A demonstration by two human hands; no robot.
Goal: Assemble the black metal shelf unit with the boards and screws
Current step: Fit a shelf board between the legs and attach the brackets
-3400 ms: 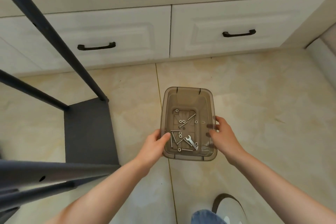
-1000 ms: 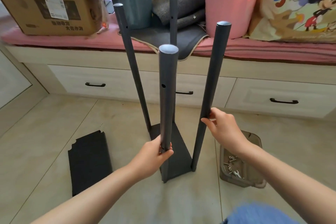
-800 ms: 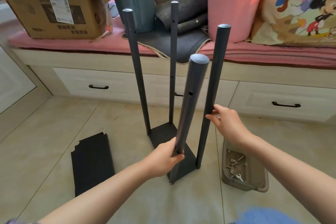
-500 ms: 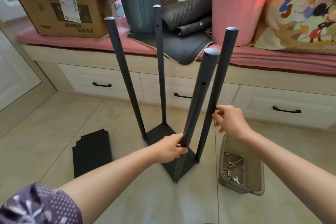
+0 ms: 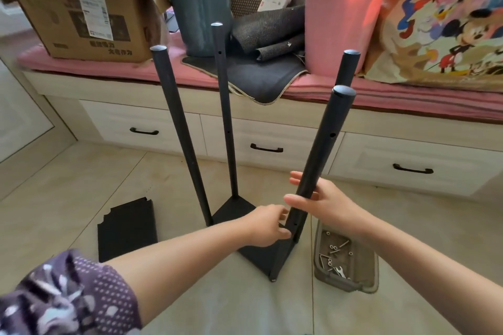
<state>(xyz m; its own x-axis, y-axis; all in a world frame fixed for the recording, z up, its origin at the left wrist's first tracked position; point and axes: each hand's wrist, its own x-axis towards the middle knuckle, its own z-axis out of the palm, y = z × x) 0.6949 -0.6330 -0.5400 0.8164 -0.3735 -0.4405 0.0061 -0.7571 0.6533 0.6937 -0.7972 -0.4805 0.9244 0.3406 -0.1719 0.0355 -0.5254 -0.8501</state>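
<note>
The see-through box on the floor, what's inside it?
Inside the box lie silver screws, little washers or nuts and a small wrench. Its near wall may hide more.

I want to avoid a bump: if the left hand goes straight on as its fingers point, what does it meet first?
Probably the near black metal pole; the left hand already reaches its lower part, though contact is unclear.
</note>
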